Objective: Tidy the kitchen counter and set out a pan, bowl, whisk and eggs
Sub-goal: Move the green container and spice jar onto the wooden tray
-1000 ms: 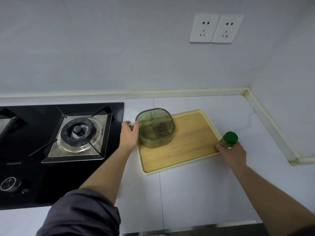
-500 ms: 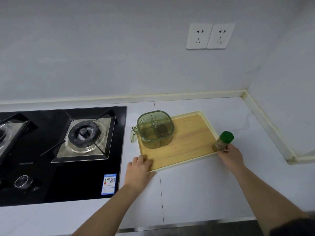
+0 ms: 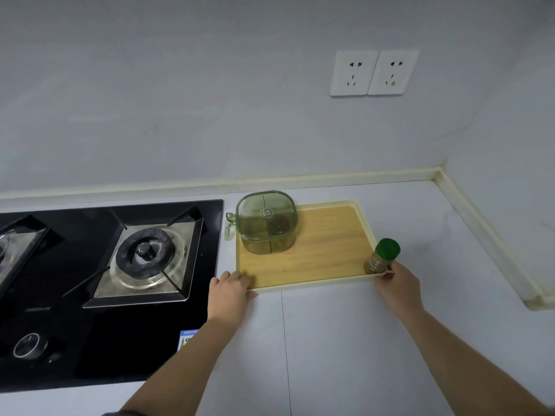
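Observation:
A wooden tray (image 3: 318,253) with a cream rim lies on the white counter, right of the hob. On its back-left part stands a green translucent spice box (image 3: 265,222) with a lid and divided compartments. A small spice jar (image 3: 382,256) with a green cap stands upright at the tray's front-right corner. My left hand (image 3: 229,292) grips the tray's front-left corner, fingers over the rim. My right hand (image 3: 396,283) holds the front-right corner, thumb on the rim right below the jar. No pan, bowl, whisk or eggs are in view.
A black glass gas hob (image 3: 90,295) with a burner (image 3: 145,255) and a knob (image 3: 27,345) fills the left. The wall and a raised cream edge strip (image 3: 486,235) bound the counter at the back and right. Two sockets (image 3: 374,72) sit on the wall.
My left hand left the spice box and moved down to the tray's front-left corner. The spice jar went from the counter edge onto the tray, and my right hand dropped to the tray's corner.

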